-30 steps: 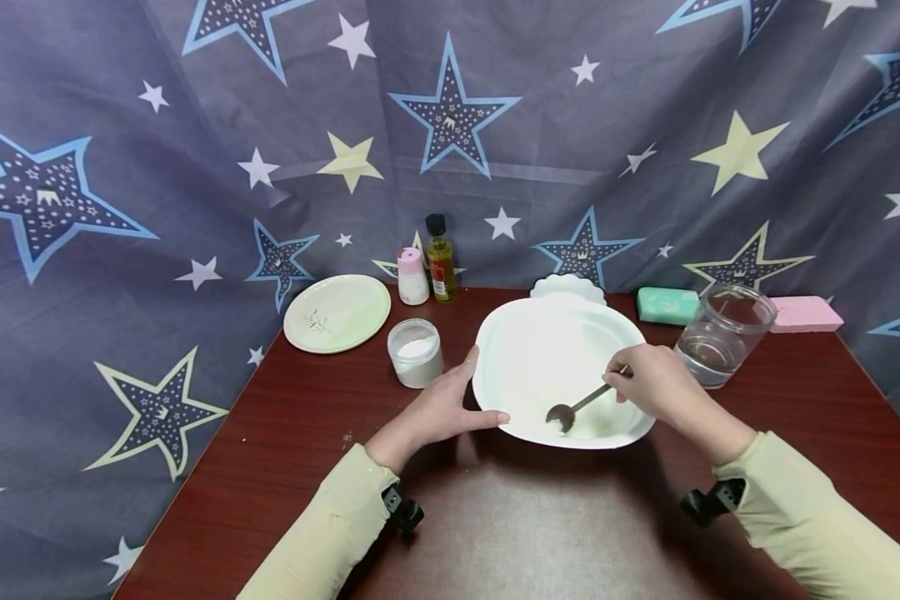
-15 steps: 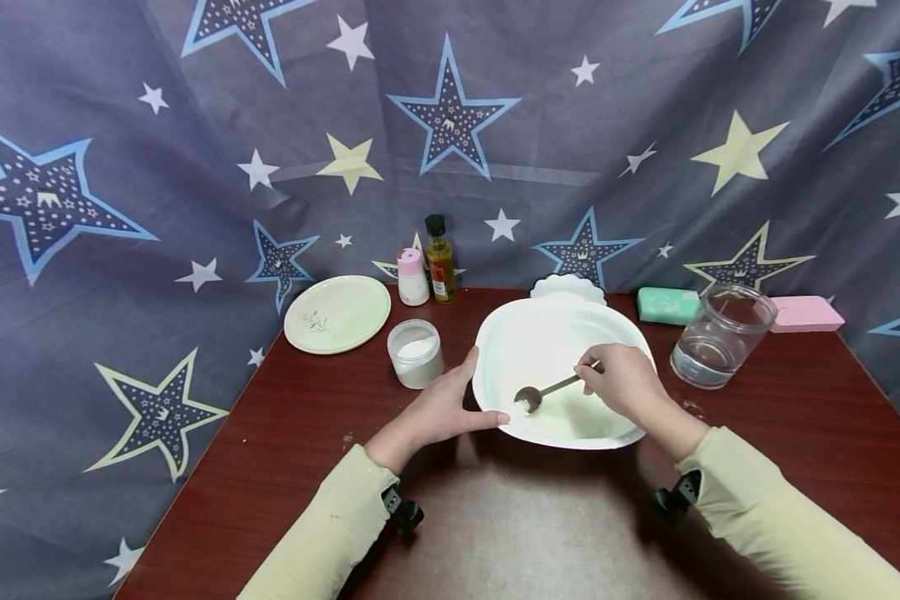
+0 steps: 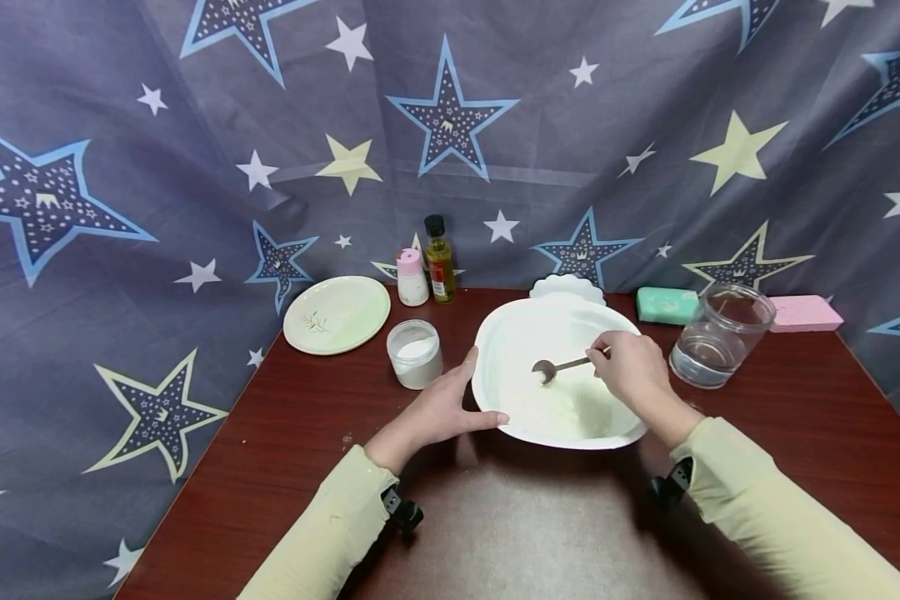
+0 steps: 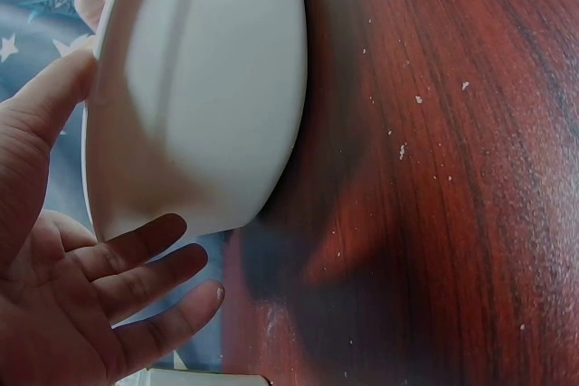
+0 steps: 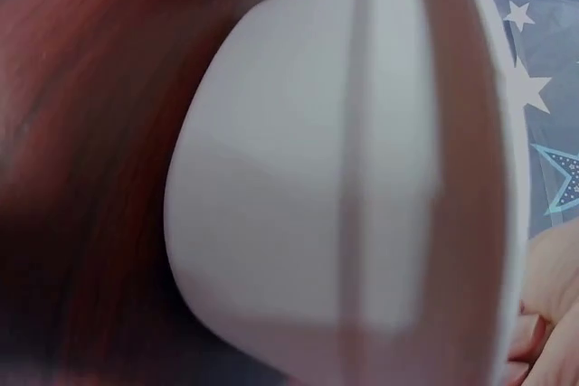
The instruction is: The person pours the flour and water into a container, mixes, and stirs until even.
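A white oval basin [image 3: 525, 333] stands on the table with pale powder [image 3: 581, 408] along its near inside. My left hand [image 3: 438, 407] steadies its left side, thumb on the rim and fingers spread. In the left wrist view, the left fingers [image 4: 149, 282] lie loosely extended by the basin's outer wall [image 4: 217, 79]. My right hand [image 3: 633, 371] pinches the handle of a dark spoon [image 3: 546, 372] over the basin's inside, some white powder in its bowl. The right wrist view mostly shows the basin's outer wall [image 5: 271, 178]; the spoon is hidden there.
Left of the basin stand an open jar of white powder [image 3: 415, 354], a plate [image 3: 337, 315], a pink-capped shaker [image 3: 412, 279] and an oil bottle [image 3: 440, 262]. Behind lies a scalloped white dish [image 3: 567, 287]. To the right are a water jug [image 3: 708, 350], a green block [image 3: 666, 306] and a pink block [image 3: 806, 313].
My right hand has swept the spoon leftward through the basin, then up toward its middle, slightly back right. The left hand and the basin have stayed put.
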Available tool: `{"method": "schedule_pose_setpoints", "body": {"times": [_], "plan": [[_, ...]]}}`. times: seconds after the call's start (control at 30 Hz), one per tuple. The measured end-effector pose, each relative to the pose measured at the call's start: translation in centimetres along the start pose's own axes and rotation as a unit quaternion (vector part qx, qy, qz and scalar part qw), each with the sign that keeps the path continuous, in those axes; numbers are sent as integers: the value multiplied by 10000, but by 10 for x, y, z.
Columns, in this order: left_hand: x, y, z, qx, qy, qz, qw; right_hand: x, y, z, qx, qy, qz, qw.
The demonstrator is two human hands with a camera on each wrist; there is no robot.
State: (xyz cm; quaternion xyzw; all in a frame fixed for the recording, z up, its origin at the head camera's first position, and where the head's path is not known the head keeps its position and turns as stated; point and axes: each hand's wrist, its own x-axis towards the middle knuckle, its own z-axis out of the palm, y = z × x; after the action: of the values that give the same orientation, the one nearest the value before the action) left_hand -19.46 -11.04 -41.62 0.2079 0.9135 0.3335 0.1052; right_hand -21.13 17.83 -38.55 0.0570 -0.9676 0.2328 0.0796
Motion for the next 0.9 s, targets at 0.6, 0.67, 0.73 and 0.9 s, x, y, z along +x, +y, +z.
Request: {"method": "schedule_pose_setpoints", "body": {"times": [0.6,0.67,0.73,0.9], "plan": [[-1,0,-1,-130,33,141,9998,-12,17,-32,-703,139,-358,9968],[-1,0,-2,-147,22,147,9998,-14,19,-36,-725,63,-371,9967],[-1,0,-2,-163,9,129,9998,-17,20,-40,-752,-5,-403,9964],[0,0,-1,-141,-23,77,9999,-22,24,-49,-791,-246,-563,9950]]}}
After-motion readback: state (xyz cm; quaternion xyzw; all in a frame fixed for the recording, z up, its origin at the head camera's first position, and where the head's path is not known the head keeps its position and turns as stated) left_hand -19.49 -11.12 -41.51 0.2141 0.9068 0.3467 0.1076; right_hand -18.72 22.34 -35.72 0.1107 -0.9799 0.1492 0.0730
